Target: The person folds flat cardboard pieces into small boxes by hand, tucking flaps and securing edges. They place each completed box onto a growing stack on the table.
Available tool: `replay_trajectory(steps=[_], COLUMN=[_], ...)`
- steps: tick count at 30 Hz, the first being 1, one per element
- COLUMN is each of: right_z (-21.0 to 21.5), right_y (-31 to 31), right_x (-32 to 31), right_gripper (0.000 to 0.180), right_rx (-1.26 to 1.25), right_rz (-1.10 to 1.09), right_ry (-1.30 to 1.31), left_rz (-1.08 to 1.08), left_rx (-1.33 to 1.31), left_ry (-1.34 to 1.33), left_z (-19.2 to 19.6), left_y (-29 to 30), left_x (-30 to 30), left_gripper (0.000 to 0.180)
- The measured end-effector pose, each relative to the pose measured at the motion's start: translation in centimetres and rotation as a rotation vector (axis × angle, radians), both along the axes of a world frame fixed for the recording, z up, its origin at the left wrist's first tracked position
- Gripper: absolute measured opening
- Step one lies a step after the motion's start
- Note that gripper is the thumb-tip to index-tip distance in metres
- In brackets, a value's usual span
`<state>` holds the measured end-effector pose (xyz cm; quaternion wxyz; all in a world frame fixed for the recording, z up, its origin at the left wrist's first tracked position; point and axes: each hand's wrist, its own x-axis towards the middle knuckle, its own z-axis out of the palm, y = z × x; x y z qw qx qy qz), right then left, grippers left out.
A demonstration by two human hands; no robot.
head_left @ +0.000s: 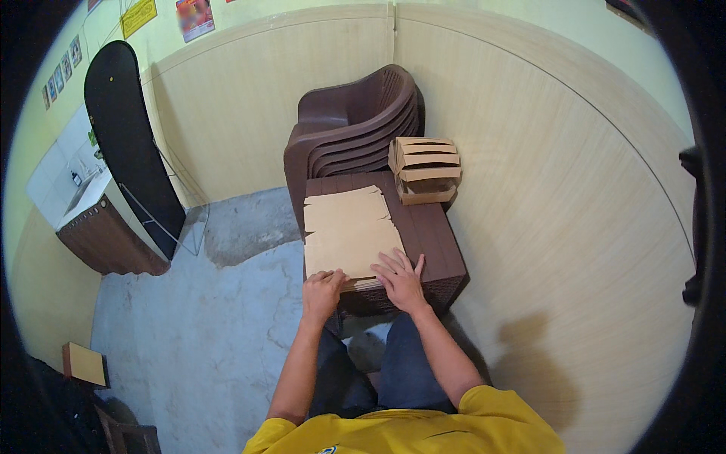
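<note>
A stack of flat brown cardboard sheets [352, 231] with slits cut in their side edges lies on a dark brown table [427, 242] in front of me. My left hand [323, 293] grips the near left edge of the cardboard, its fingers curled and pressed together there. Flat on the near right part of the top sheet rests my right hand [400, 280], fingers spread. Several sheet edges show under the top one, between my two hands.
Folded cardboard boxes [427, 170] are piled at the table's far right corner, beside the wall. Behind the table stand stacked brown plastic chairs [355, 113]. A tall black folded board [125, 136] leans near a sink counter [106, 219] on the left. A small box [85, 363] sits lower left.
</note>
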<state>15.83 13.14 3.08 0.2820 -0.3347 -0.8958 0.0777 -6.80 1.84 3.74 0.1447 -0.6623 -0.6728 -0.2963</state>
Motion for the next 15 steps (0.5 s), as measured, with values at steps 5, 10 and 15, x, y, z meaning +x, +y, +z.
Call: replay_trajectory(steps=[5,10,15], right_z=[0.4,0.3,-0.1], right_y=[0.6,2.8,2.9], right_x=[-0.6,-0.1,1.1], right_gripper=[0.033,0.03,0.025], right_rx=[0.226,0.039,-0.153], right_rz=[0.009,0.146,0.174], right_ry=[-0.027,0.08,0.224], left_rz=[-0.039,-0.113,-0.079], left_rx=[0.023,-0.048,-0.106], left_ry=[0.018,-0.047,-0.044], left_z=[-0.2,1.1,1.8], left_y=[0.5,-0.3,-1.4], left_x=[-0.3,-0.2,-2.3], left_gripper=[0.014,0.028,0.041])
